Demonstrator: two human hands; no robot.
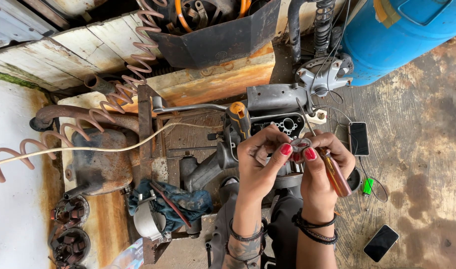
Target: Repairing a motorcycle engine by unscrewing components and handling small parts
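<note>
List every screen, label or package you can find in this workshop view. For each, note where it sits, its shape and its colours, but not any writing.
Phone: flat on the floor beyond the right hand, black rectangle, dark screen.
Second phone: on the floor at lower right, tilted black rectangle, dark screen.
Yellow patch: on the blue drum at upper right, possibly tape or a label.
No packages or signs show.

phone (358,138) right of hands | rag (180,201) left | barrel (407,35) behind
</note>
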